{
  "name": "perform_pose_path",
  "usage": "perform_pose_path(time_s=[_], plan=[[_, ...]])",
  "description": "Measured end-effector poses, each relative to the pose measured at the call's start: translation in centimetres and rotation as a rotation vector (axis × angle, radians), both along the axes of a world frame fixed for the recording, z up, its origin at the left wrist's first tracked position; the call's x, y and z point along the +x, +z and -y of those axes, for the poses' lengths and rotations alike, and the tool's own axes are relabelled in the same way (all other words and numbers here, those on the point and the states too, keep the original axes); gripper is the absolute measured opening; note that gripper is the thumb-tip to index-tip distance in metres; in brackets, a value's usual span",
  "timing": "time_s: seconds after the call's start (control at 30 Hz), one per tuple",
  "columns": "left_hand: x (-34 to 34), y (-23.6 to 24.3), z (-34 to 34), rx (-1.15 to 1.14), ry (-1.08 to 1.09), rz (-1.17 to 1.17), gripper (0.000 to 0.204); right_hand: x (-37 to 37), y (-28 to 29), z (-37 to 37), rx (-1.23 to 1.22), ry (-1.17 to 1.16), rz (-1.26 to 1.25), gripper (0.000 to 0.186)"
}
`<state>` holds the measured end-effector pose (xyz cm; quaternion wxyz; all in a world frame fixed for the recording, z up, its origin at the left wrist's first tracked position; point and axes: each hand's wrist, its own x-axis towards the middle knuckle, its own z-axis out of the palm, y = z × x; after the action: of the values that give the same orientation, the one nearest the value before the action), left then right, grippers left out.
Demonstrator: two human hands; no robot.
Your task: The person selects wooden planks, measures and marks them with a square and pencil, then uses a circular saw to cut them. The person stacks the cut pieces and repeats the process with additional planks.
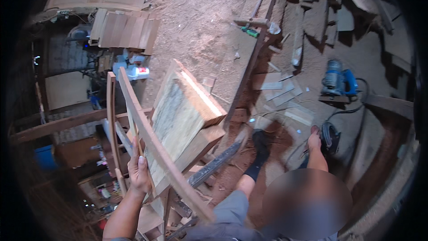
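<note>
Telling whether left fingers (134, 151) grip a wooden strip (132, 125), or right fingers (314, 130) a tool (329, 136), is impossible.

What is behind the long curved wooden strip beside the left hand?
Behind the strip is a thick wood block, its pale face showing on the strip's right. The strip hides part of the block; that covered stretch cannot be seen.

Head camera live, you're wearing it, left one of the pair | looking steeply down from your head, upright, unmirrored | your left hand (139, 172) close, lower left of centre | dusty ground (191, 22) running away toward the top | wide fisheye, bending straight edges, dark around the rim
</note>
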<state>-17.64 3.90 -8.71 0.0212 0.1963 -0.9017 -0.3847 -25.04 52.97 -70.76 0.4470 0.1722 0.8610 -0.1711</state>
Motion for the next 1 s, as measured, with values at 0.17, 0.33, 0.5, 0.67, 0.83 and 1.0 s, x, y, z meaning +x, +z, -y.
perform_pose_path(time_s=[0.17,0.33,0.5,0.67,0.83,1.0], plan=[[0.5,1.4,-1.5,-0.212,-0.076,0.019,0.06,-0.4,19.4,-1.8,0.075,-0.238,-0.172,0.05],[-0.7,0.7,-0.7,-0.401,-0.077,0.035,0.059,1.6,36.5,0.1,-0.032,-0.463,-0.408,0.069],[-0.9,1.3,-1.4,-0.439,-0.044,0.02,0.059,1.7,50.9,1.5,-0.546,-0.606,-0.581,0.028],[-1.0,1.0,-1.7,-0.431,0.007,0.028,0.059,0.7,67.0,5.1,-0.849,-0.373,-0.768,0.046],[-0.7,0.7,-1.4,-0.45,0.053,0.109,0.061,-0.7,73.4,5.9,-0.811,-0.106,-0.852,0.05],[-0.4,1.3,-1.0,-0.424,0.049,0.124,0.061,-2.4,79.3,8.3,-0.638,-0.037,-0.767,0.038]])
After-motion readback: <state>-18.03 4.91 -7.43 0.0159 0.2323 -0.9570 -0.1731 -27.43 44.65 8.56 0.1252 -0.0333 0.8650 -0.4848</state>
